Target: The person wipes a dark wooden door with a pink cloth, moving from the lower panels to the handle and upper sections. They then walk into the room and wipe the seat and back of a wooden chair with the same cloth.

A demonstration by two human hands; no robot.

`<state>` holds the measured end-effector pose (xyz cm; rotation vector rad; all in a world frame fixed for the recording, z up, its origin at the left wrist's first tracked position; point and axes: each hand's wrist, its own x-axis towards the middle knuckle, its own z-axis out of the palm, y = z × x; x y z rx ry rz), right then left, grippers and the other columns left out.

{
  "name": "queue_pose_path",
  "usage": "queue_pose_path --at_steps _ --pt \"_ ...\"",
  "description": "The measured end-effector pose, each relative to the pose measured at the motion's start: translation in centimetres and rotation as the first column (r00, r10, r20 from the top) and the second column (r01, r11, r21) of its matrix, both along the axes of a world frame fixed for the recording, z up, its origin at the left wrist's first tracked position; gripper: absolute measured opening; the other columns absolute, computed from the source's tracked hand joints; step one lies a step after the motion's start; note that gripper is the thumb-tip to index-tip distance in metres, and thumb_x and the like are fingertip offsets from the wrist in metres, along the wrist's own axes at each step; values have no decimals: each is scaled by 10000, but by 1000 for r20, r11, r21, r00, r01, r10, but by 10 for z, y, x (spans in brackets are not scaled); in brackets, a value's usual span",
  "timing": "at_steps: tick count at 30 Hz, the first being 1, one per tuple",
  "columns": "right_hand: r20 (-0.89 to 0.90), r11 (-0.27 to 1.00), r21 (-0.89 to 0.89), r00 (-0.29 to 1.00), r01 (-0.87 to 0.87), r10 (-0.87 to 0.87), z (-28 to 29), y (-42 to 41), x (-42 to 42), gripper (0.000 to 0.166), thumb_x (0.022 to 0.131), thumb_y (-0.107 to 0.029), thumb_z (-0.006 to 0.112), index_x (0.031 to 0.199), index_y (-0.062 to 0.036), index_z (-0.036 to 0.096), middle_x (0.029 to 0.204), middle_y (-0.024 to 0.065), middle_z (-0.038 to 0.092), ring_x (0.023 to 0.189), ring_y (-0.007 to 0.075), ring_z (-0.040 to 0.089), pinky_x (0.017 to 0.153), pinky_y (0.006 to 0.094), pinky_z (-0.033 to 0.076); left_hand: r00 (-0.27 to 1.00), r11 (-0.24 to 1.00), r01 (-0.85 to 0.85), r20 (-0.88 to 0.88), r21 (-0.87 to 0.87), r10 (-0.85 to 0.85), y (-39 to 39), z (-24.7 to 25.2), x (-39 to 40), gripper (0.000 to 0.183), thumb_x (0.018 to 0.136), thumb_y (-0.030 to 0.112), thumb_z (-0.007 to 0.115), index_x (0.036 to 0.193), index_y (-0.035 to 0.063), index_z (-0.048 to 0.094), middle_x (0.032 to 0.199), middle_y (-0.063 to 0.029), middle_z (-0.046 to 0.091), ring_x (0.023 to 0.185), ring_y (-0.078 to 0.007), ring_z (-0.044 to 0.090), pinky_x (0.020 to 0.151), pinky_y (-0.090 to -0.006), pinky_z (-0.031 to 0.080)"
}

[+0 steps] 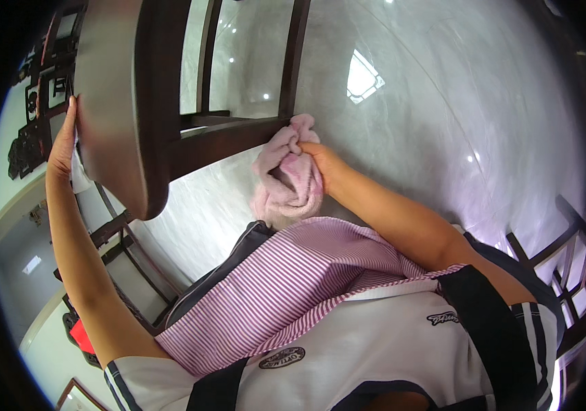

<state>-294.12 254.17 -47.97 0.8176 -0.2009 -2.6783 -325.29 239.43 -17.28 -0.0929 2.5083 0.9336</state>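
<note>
A dark wooden seat (110, 92) with legs and stretchers, a chair or stool, stands at the upper left and looks tilted in the view. My left hand (63, 149) lies flat along its far left side, seen edge-on, with most fingers hidden. In my right hand (321, 162) is a bunched pink plush cloth (293, 190). The cloth touches the lower end of a dark wooden leg (236, 136), near a stretcher (244, 123). My fingers are partly sunk in the cloth's folds.
Glossy grey marbled floor (416, 128) spreads to the right, reflecting a window and lamps. Another dark wooden chair (580, 277) stands at the lower right. More dark furniture (118, 241) is at left. A striped apron (282, 277) hangs loosely from my front, close below the cloth.
</note>
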Motion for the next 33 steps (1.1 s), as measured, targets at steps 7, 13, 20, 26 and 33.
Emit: queue_pose_path --at_steps 7,13,20,26,33 --pt "1 936 109 942 334 -336 11 62 14 370 813 -207 515 1154 -73 463 1108 113 535 1028 239 516 917 371 408 993 966 -79 101 245 56 39 -16 44 619 816 516 502 1188 22 482 1119 -52 541 953 -163 518 865 -237 388" --pt "-273 454 779 885 433 -376 0 130 2 271 768 -100 554 1037 -71 538 1026 93 569 960 229 546 823 341 444 991 920 -119 -5 374 130 94 -25 91 520 846 406 525 1200 28 470 1182 -33 495 1046 -133 472 907 -225 348" --pt "-315 -928 355 949 112 -6 25 162 -2 415 595 -69 650 1001 -40 569 992 100 520 903 295 498 709 354 452 996 857 -87 25 509 86 113 -34 124 439 854 344 535 1177 50 494 1147 -16 500 1024 -110 488 885 -215 371" --pt "86 -922 387 996 -26 8 38 148 -26 428 626 -160 653 1040 -88 567 1029 100 521 899 285 525 720 354 462 999 889 -36 -12 456 47 124 -30 154 492 824 391 563 1152 33 483 1045 -28 535 865 -95 558 692 -210 472" --pt "-152 -754 603 966 260 211 34 87 1 311 646 -142 591 953 -94 582 1097 136 491 964 320 505 767 374 443 997 816 -65 61 575 36 125 -35 156 499 827 393 559 1161 34 468 1030 -13 528 808 -101 576 639 -202 480"
